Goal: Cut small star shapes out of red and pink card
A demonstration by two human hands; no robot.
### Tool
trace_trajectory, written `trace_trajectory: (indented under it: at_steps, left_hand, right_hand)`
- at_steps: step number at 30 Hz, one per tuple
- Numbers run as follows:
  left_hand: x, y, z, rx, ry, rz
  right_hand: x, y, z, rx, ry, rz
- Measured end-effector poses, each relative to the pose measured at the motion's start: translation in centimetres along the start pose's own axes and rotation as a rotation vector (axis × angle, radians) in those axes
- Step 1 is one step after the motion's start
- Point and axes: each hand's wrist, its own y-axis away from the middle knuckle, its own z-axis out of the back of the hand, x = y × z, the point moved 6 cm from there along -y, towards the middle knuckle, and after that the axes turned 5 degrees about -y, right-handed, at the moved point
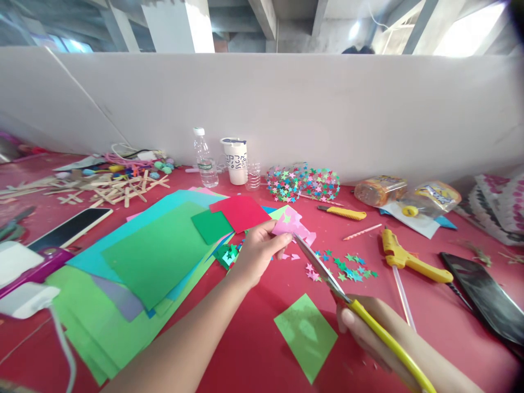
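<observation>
My left hand (262, 248) pinches a piece of pink paper (290, 221) between thumb and fingers, above the middle of the table. The paper has cut-out edges and a gap through which green shows. My right hand (368, 325) grips yellow-handled scissors (321, 267), whose metal blades point up and left. The blade tips meet the lower edge of the pink paper near my left thumb. Below the blades lies a light green paper square (306, 337). Small paper stars (354, 267) in green, blue and pink are scattered right of the blades.
Stacked coloured sheets (159, 256) cover the left side, near a phone (71, 228) and craft sticks (123, 188). A bottle (204, 161), a cup (236, 164) and star-filled containers (303, 183) stand behind. Rightward lie a cutter (344, 212), a glue gun (413, 261) and a dark phone (485, 297).
</observation>
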Motion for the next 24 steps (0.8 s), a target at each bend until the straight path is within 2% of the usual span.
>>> trace_trajectory:
  at_steps: [4,11,24]
  left_hand:
    - [0.0,0.0,0.0,0.003,-0.001,-0.005]
    - [0.0,0.0,-0.1,0.008,0.017,0.004]
    - [0.0,-0.1,0.0,0.019,0.013,-0.009]
  right_hand:
    - [0.5,0.2,0.0,-0.045,-0.017,-0.05]
    - [1.0,0.6,0.0,-0.078,-0.035,-0.043]
    - [0.5,0.2,0.1,-0.063,0.01,-0.099]
